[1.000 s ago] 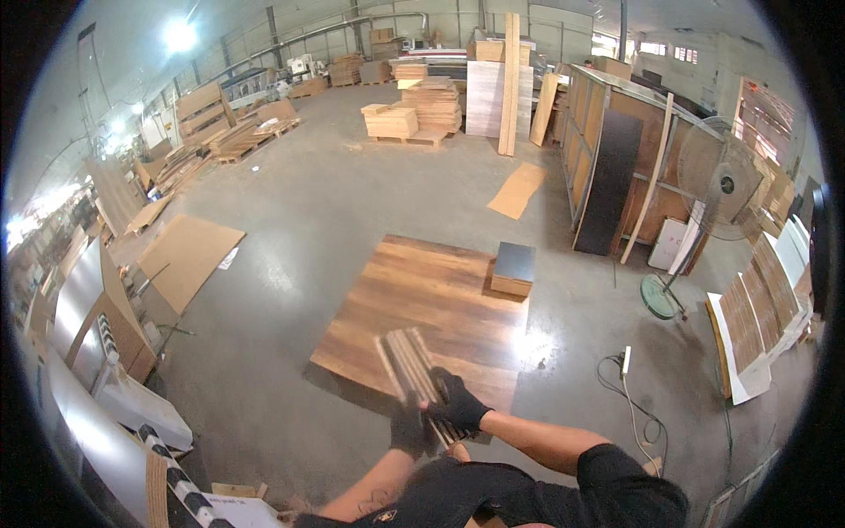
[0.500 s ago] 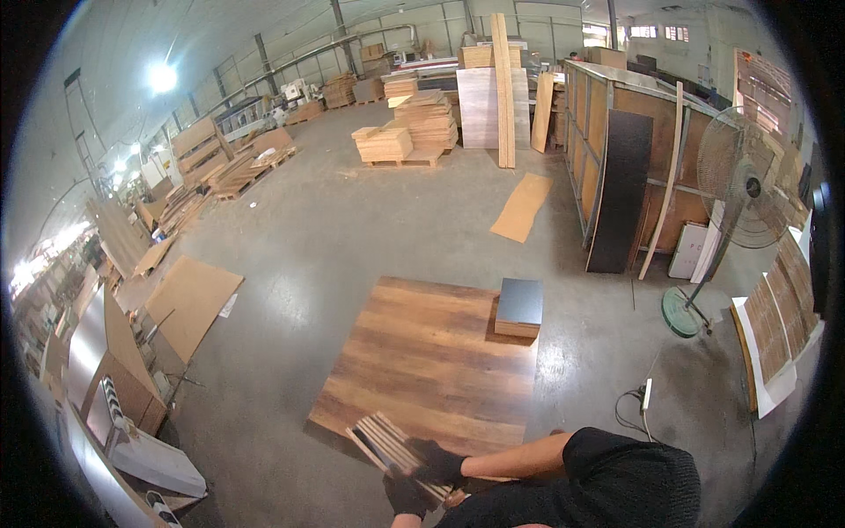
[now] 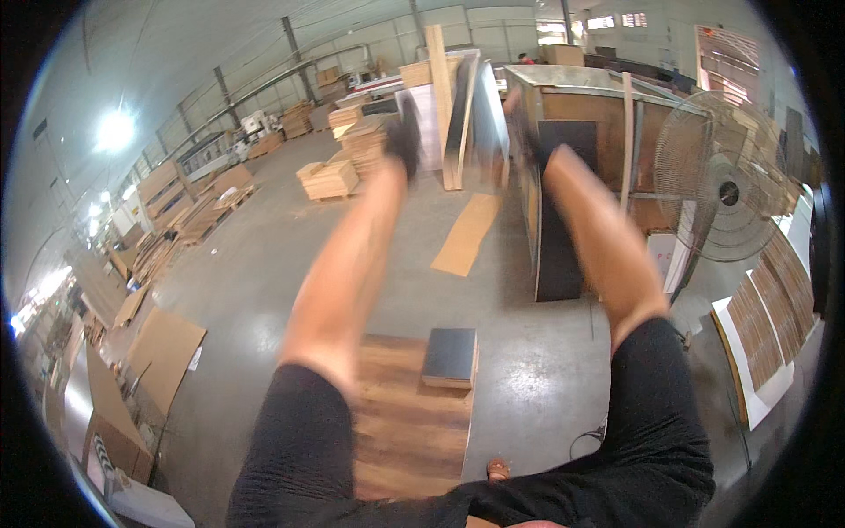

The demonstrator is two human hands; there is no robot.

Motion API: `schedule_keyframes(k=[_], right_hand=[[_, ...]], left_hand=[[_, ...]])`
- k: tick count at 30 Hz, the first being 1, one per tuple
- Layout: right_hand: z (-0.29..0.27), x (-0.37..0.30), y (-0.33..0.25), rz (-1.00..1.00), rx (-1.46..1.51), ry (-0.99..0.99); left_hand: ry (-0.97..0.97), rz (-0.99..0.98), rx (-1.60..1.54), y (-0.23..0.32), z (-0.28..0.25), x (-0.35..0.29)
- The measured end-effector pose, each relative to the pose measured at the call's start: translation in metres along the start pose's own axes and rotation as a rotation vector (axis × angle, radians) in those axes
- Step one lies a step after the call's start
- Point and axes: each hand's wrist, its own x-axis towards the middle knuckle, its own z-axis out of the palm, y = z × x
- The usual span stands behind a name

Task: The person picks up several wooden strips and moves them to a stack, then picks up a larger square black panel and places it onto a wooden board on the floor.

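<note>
Both my arms reach forward and up, well apart. My left hand [image 3: 405,139], in a dark glove, is smeared by motion in front of the stacked boards. My right hand [image 3: 526,132], also dark-gloved and blurred, lies against the edge of the large wooden crate [image 3: 563,107]. Between the hands stand upright boards [image 3: 466,123] with black, wood-coloured and pale faces. Whether either hand touches them, I cannot tell. Below my arms, a wood-grain panel [image 3: 409,431] lies on the floor. A small stack with a dark top [image 3: 451,352] sits on its far right part.
A standing fan [image 3: 729,194] is at the right, near a leaning stack of brown sheets [image 3: 770,326]. A tan sheet [image 3: 466,233] lies on the floor ahead. Another brown sheet [image 3: 165,356] is at left. Pale boards [image 3: 328,180] stand stacked on a pallet farther off.
My hands have left the bundle of narrow strips held low at the panel's near edge and swung up and forward, apart. The strips no longer show there. The view has shifted right.
</note>
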Motion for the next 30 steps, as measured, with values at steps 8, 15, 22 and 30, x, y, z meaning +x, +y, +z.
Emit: schedule_keyframes(k=[8,15,22,30], right_hand=[[-0.284,0.013,0.145,-0.017,0.249,0.096],[-0.06,-0.595,0.23,1.958,0.124,-0.064],[0.055,-0.728,0.211,0.446,-0.138,-1.33],[0.199,-0.589,0.202,-0.38,-0.681,-1.498]], left_hand=[[-0.445,0.876,0.809,-0.066,0.067,-0.016],[-0.819,-1.236,1.294,-0.259,-0.212,-0.443],[0.388,-1.884,1.002,-0.17,-0.376,-0.835],[0.294,-0.894,1.139,-0.199,-0.292,-0.953]])
